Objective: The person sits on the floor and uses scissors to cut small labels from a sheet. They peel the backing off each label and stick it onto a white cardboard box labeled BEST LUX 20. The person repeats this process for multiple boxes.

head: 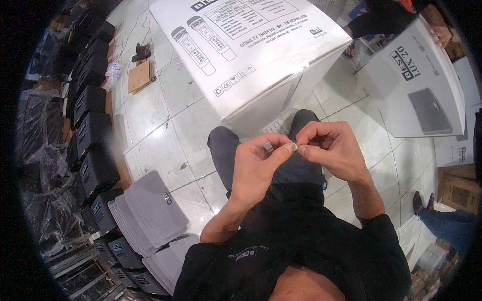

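Note:
A tiny white piece (pixel 295 146), perhaps a bit of sticker or tape, is pinched between the fingertips of both hands above my lap. My left hand (pixel 256 165) grips it with thumb and forefinger. A second white patch (pixel 268 146) shows in the gap behind that thumb; I cannot tell if it belongs to the same piece. From the other side my right hand (pixel 335 148) meets it with thumb and forefinger, the other fingers curled. Just beyond my knees stands a large white printed carton (pixel 271 71) with microphone drawings on top.
Grey speaker grilles (pixel 158 207) lie stacked at the left, beside a row of black speaker cabinets (pixel 94 131). Cardboard (pixel 139 77) and a black tool (pixel 142 52) lie on the tiled floor (pixel 150 124). At the right, another person's hand (pixel 438 35) touches a white Best carton (pixel 418 82).

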Demonstrator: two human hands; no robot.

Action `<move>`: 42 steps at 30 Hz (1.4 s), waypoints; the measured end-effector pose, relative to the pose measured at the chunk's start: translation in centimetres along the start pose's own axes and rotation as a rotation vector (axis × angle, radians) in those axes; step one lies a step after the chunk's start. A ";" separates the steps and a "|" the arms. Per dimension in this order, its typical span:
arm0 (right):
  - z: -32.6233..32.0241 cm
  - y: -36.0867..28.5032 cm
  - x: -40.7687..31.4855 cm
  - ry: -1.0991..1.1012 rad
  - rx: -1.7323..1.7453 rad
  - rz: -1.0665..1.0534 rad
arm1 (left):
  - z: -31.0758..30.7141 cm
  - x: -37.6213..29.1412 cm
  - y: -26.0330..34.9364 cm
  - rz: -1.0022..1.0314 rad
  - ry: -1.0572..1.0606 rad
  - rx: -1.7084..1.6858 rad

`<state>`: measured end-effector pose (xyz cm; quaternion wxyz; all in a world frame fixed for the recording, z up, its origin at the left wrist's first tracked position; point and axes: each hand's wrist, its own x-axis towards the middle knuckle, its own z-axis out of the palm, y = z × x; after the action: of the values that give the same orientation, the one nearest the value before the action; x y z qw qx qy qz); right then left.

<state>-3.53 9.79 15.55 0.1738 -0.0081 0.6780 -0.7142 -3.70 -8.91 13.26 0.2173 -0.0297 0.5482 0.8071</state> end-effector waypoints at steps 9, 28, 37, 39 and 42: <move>0.4 0.1 0.0 0.027 -0.004 -0.025 | -0.5 0.1 -0.1 0.011 -0.017 -0.009; 0.5 -0.4 0.0 0.024 -0.037 0.006 | -0.5 0.1 0.0 0.005 -0.011 -0.007; 0.4 -0.6 0.0 0.015 -0.077 0.019 | -0.5 0.0 -0.1 0.012 -0.002 -0.007; 0.4 -0.5 -0.1 0.019 -0.058 0.017 | -0.4 0.0 -0.2 0.013 0.002 0.005; 0.4 -0.2 0.1 0.018 -0.047 -0.004 | -0.4 -0.1 -0.2 0.016 -0.006 -0.026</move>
<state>-3.54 9.41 15.72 0.1660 -0.0070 0.6960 -0.6986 -3.63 -9.23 12.90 0.2123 -0.0256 0.5374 0.8158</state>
